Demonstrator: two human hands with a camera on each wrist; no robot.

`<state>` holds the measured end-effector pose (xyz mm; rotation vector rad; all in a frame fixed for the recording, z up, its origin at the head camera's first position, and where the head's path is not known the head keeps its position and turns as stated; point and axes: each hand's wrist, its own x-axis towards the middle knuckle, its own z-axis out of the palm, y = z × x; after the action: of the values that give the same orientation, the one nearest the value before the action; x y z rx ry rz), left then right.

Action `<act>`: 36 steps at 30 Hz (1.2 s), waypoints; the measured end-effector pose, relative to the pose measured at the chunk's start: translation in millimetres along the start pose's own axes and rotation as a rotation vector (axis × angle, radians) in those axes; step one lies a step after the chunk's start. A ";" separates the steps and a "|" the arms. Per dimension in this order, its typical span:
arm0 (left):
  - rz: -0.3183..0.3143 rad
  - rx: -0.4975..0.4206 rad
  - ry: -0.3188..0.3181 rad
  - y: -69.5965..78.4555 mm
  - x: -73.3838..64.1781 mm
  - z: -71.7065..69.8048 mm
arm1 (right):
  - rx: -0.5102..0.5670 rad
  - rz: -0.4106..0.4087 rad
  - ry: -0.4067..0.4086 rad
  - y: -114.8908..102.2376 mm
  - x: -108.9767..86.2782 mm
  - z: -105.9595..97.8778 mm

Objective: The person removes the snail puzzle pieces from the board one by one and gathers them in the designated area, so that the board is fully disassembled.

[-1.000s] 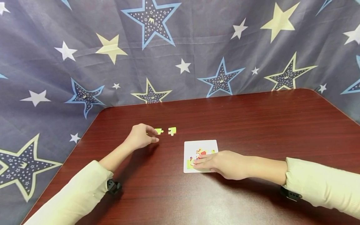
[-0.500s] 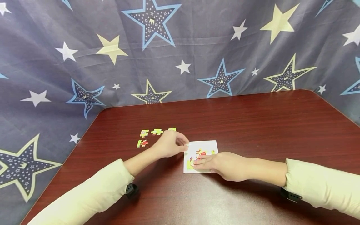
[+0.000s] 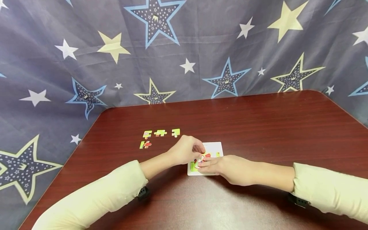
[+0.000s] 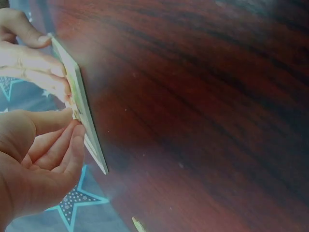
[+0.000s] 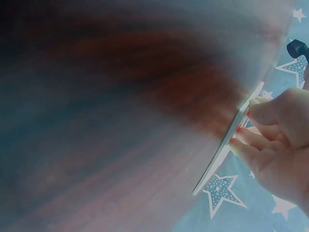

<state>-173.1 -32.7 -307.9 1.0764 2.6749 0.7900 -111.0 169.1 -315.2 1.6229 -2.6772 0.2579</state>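
Observation:
A white square puzzle board [image 3: 214, 146] with several joined colourful pieces lies on the table. My left hand [image 3: 185, 150] is over its left part. Thumb and fingertips of that hand pinch a small puzzle piece [image 4: 75, 115] at the board's surface; the fingers mostly hide it. From the right, my right hand [image 3: 230, 167] rests its extended fingers on the board's pieces, the thumb by the near edge. In the right wrist view the right fingertips [image 5: 234, 141] touch the board [image 5: 212, 169].
Loose puzzle pieces lie left of the board: a green and red one [image 3: 145, 144], one at the upper left [image 3: 147, 134], a middle one [image 3: 160, 133] and a yellow-green one [image 3: 176, 132]. A star-patterned curtain [image 3: 184, 48] hangs behind the dark red table [image 3: 258, 124].
My left hand has moved right from the loose pieces onto the board, carrying a small piece. My right hand has stayed on the board.

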 end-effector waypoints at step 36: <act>-0.049 -0.026 -0.021 -1.8 10.1 -1.5 | -0.004 0.080 0.007 0.3 -19.0 -8.9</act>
<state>-182.0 -27.6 -307.0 1.0034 2.6550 0.7973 -103.2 187.2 -308.1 1.5129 -2.7396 0.2574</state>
